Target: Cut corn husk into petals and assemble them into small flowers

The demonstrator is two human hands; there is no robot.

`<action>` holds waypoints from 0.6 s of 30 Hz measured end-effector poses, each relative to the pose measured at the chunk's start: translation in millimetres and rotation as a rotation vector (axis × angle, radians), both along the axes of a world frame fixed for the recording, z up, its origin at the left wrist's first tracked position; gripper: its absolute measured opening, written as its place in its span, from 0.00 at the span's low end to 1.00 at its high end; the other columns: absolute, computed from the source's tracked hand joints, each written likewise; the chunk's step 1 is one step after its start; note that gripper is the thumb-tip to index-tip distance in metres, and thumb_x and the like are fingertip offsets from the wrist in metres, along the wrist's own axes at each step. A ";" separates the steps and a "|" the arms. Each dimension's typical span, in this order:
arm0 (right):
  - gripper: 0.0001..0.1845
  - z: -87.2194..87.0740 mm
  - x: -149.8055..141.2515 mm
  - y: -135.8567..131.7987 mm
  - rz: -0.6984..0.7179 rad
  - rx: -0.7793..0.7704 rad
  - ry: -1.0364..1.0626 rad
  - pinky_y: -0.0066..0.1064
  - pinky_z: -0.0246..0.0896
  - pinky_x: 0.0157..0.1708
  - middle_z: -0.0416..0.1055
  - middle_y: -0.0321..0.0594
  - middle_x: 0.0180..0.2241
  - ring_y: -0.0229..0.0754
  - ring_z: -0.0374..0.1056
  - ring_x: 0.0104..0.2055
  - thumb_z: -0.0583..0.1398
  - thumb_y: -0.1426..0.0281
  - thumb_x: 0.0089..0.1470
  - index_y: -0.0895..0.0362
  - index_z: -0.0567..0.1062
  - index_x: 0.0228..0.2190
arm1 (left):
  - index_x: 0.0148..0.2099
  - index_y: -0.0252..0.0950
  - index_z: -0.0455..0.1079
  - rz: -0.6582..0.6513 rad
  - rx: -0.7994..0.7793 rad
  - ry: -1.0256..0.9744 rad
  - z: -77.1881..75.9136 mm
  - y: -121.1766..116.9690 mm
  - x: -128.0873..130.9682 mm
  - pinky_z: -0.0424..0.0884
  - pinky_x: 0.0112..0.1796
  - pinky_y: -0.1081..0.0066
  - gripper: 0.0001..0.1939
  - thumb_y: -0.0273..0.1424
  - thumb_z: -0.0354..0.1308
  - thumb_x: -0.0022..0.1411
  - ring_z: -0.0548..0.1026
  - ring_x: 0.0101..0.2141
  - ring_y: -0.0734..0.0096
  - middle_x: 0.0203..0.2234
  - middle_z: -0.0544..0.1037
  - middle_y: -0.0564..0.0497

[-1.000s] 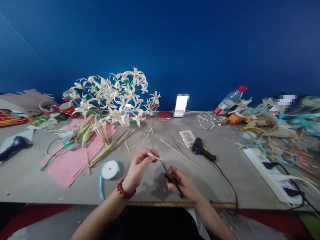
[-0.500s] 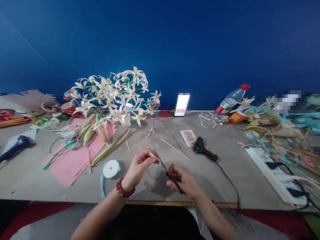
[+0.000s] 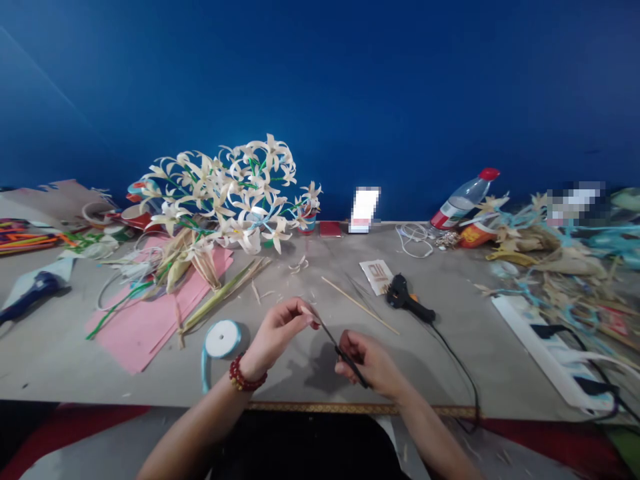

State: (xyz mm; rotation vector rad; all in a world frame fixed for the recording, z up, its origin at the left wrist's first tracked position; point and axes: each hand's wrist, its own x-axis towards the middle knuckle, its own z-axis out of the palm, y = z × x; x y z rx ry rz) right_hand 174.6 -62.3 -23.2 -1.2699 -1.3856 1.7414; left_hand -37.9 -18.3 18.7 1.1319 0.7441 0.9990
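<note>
My right hand (image 3: 367, 360) is closed round the black handles of a pair of scissors (image 3: 334, 339). The blades point up and left, and their tips reach the fingers of my left hand (image 3: 285, 328). That hand is pinched; what sits between thumb and forefinger is too small to make out. A red bead bracelet circles the left wrist. Left of this wrist lies a roll of light blue ribbon (image 3: 223, 339), its loose end trailing down. Beyond the hands rests a thin wooden stick (image 3: 360, 305).
A black glue gun (image 3: 410, 300) with its cord lies at the right, near a white power strip (image 3: 550, 353). Pale husk flowers (image 3: 245, 193) stand at the back left, behind pink paper (image 3: 135, 340). A bottle (image 3: 463, 200) leans at the back right.
The scissor blades look more nearly closed than half a second ago. My left wrist has shifted slightly left; both hands otherwise keep almost the same place.
</note>
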 end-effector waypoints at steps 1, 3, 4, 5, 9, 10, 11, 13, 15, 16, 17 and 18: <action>0.30 1.0 -0.3 0.0 -0.002 -0.006 -0.006 0.23 0.51 0.18 0.60 0.25 0.17 0.31 0.56 0.17 0.70 0.48 0.37 0.54 0.60 0.24 | 0.35 0.33 0.70 -0.003 0.006 0.007 0.2 0.2 -0.5 0.67 0.41 0.69 0.05 0.30 0.59 0.62 0.73 0.34 0.70 0.33 0.77 0.48; 0.30 2.8 -0.9 0.2 -0.006 -0.005 -0.033 0.23 0.51 0.18 0.60 0.26 0.17 0.31 0.57 0.17 0.70 0.49 0.36 0.54 0.59 0.23 | 0.35 0.33 0.70 -0.008 0.015 0.021 0.8 0.7 -1.1 0.67 0.41 0.69 0.05 0.30 0.59 0.62 0.73 0.34 0.69 0.33 0.77 0.48; 0.30 3.5 -1.1 0.3 -0.008 -0.001 -0.052 0.23 0.50 0.17 0.60 0.26 0.17 0.31 0.57 0.16 0.70 0.50 0.36 0.54 0.59 0.23 | 0.35 0.33 0.70 -0.010 0.020 0.025 1.2 1.1 -1.4 0.67 0.41 0.69 0.05 0.30 0.59 0.63 0.73 0.34 0.69 0.33 0.77 0.47; 0.30 3.8 -1.2 0.6 -0.011 0.003 -0.075 0.23 0.50 0.17 0.60 0.26 0.16 0.31 0.57 0.16 0.71 0.50 0.36 0.54 0.59 0.22 | 0.35 0.33 0.70 -0.013 0.023 0.028 1.6 1.4 -1.7 0.67 0.41 0.69 0.06 0.31 0.59 0.63 0.73 0.34 0.69 0.33 0.77 0.47; 0.28 2.3 1.6 3.4 -0.044 0.031 -0.150 0.25 0.50 0.18 0.61 0.26 0.13 0.33 0.58 0.15 0.68 0.48 0.40 0.53 0.59 0.22 | 0.34 0.33 0.69 -0.009 0.029 0.033 1.7 2.5 -2.9 0.66 0.41 0.69 0.07 0.32 0.59 0.63 0.72 0.34 0.69 0.33 0.76 0.48; 0.28 1.4 3.1 4.4 -0.058 0.050 -0.168 0.25 0.52 0.19 0.62 0.27 0.14 0.34 0.60 0.16 0.66 0.47 0.42 0.53 0.59 0.22 | 0.33 0.34 0.69 -0.003 0.028 0.035 1.3 2.5 -3.4 0.66 0.40 0.70 0.07 0.32 0.59 0.63 0.72 0.34 0.70 0.33 0.76 0.48; 0.27 0.4 4.7 5.6 -0.070 0.086 -0.208 0.26 0.53 0.20 0.63 0.28 0.14 0.35 0.61 0.17 0.65 0.47 0.44 0.53 0.60 0.22 | 0.33 0.34 0.69 0.006 0.028 0.037 0.8 2.3 -3.7 0.66 0.40 0.70 0.07 0.32 0.59 0.62 0.72 0.34 0.70 0.33 0.76 0.48; 0.25 -1.1 8.0 7.6 -0.083 0.205 -0.393 0.27 0.53 0.22 0.66 0.30 0.18 0.38 0.64 0.21 0.63 0.48 0.46 0.53 0.61 0.23 | 0.34 0.34 0.70 0.020 0.028 0.053 -0.3 1.6 -4.4 0.66 0.40 0.71 0.07 0.33 0.60 0.62 0.72 0.34 0.70 0.34 0.75 0.48; 0.21 -1.2 10.8 8.9 -0.070 0.337 -0.674 0.28 0.50 0.24 0.68 0.32 0.21 0.40 0.65 0.24 0.64 0.52 0.48 0.53 0.64 0.24 | 0.35 0.33 0.71 0.021 0.030 0.073 -1.2 0.6 -4.6 0.65 0.40 0.71 0.08 0.34 0.60 0.62 0.71 0.35 0.70 0.33 0.75 0.48; 0.18 -0.6 11.6 9.4 -0.061 0.393 -0.803 0.28 0.50 0.24 0.70 0.34 0.23 0.41 0.66 0.26 0.64 0.54 0.49 0.54 0.66 0.26 | 0.35 0.33 0.71 0.018 0.030 0.079 -1.5 0.2 -4.5 0.65 0.39 0.71 0.09 0.35 0.60 0.62 0.71 0.35 0.70 0.33 0.75 0.48; 0.15 0.4 12.1 9.8 -0.050 0.442 -0.902 0.29 0.50 0.25 0.72 0.35 0.26 0.42 0.67 0.28 0.64 0.56 0.50 0.54 0.68 0.28 | 0.35 0.33 0.71 0.014 0.028 0.082 -1.8 -0.2 -4.2 0.66 0.39 0.71 0.10 0.36 0.61 0.61 0.71 0.34 0.70 0.33 0.75 0.48; 0.13 1.7 12.2 10.3 -0.043 0.489 -0.970 0.29 0.51 0.27 0.73 0.37 0.30 0.43 0.69 0.31 0.63 0.58 0.51 0.54 0.70 0.31 | 0.35 0.33 0.71 0.013 0.025 0.079 -2.0 -0.5 -3.8 0.66 0.39 0.71 0.10 0.36 0.61 0.61 0.71 0.34 0.70 0.32 0.75 0.48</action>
